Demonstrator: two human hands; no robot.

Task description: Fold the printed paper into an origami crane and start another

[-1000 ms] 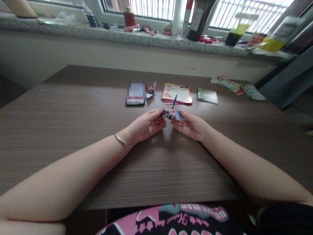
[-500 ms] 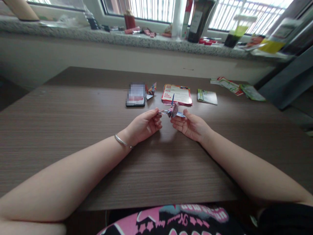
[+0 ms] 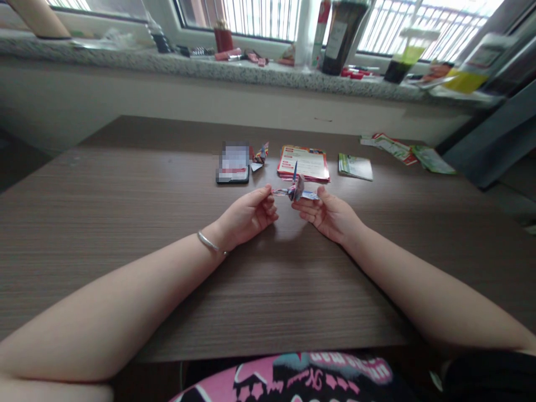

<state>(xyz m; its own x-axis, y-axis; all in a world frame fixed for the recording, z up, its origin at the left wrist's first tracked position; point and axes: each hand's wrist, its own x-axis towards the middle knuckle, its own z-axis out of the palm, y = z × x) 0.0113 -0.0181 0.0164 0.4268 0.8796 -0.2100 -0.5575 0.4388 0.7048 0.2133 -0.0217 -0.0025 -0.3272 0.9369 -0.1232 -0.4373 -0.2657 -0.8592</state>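
Between left hand (image 3: 253, 212) and right hand (image 3: 330, 215), seemingly folded paper (image 3: 298, 188) is held.

I take this for a room in a home, though which one I cannot tell. I am at a wood-grain table (image 3: 109, 206) below a window (image 3: 166, 19) with a railing (image 3: 262, 19) outside; the speckled stone sill (image 3: 259, 77) carries household clutter: a dark bottle (image 3: 338, 47), a red bottle (image 3: 223, 40), a pink tube (image 3: 227, 54).

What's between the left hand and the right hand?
A patterned folded paper, spanning the gap from the left hand to the right hand; the head view shows it.
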